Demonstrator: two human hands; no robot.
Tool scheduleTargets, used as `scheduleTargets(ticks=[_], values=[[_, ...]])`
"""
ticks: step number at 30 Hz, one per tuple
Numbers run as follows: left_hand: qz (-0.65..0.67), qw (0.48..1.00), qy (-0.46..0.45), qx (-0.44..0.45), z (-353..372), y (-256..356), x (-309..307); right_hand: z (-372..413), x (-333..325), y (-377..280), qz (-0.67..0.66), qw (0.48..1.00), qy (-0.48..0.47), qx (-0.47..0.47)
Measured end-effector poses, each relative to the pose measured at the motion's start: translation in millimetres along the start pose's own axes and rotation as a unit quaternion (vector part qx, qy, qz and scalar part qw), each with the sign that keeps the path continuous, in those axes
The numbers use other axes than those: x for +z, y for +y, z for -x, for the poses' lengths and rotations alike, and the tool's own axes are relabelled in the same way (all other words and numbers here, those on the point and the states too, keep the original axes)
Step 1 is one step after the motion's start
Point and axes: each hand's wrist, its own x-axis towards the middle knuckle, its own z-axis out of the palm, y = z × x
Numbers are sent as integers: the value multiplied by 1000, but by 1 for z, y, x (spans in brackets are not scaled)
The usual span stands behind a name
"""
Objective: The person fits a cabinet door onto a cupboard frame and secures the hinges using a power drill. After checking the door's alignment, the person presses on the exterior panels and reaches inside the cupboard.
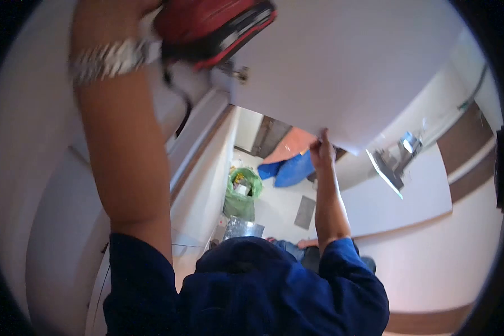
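My left hand (145, 7) is mostly cut off by the top edge, at the end of a raised forearm with a silver watch band. It grips a red-and-black power drill (215, 31), of which the bulky base shows, slightly blurred. A dark strap (183, 106) hangs below the drill. Close to the drill, a metal hinge (241, 75) sits on a large white cabinet door (341, 61). My right hand (323, 152) holds this door by its lower edge, thumb up against the near face and the other fingers partly hidden.
Below the door, a green bag of rubbish (243, 193) stands on the floor beside blue sheeting (294, 169) and an orange sheet (288, 147). At the right are a lit work lamp (395, 162) and a white panel (403, 204). A cabinet frame edge (199, 148) runs along the left.
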Motion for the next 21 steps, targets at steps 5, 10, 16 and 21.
scheduleTargets(ticks=[5,10,16,21], values=[[124,985,-77,-96,93,-55,-6,20,11,-14,19,1000,-15,-1],[69,974,-147,-157,219,-149,4,26,8,-24,0,998,-47,29],[45,911,-153,-380,309,-225,42,24,3,-26,14,998,-51,35],[84,898,-146,-406,350,-289,58,22,-5,-29,42,997,-58,39]])
